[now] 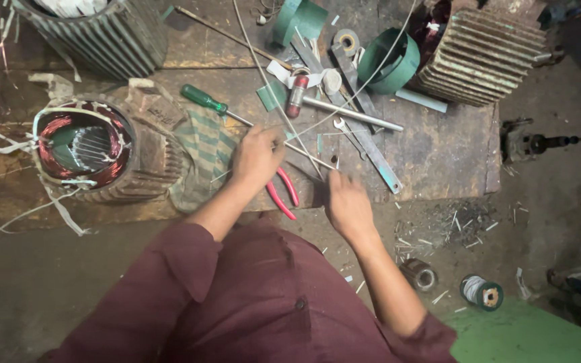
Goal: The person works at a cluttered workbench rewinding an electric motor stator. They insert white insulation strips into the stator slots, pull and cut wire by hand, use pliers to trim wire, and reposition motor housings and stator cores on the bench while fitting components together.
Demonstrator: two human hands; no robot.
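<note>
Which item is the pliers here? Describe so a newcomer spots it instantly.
Start at the wooden workbench and find the left hand near its front edge. The pliers lie just below that hand, at the bench's edge. Their red handles set them apart from the green-handled screwdriver and the grey metal tools around.

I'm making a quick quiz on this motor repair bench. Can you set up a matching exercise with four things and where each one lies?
Things:
1. green-handled screwdriver
2. red-handled pliers
3. stator with copper windings
4. spool of wire

Places:
A. on the floor, lower right of the bench
B. at the left end of the bench
C. at the bench's near edge, just below the left hand
D. above the striped cloth, pointing toward the left hand

Pairs: 1-D, 2-C, 3-B, 4-A
</note>
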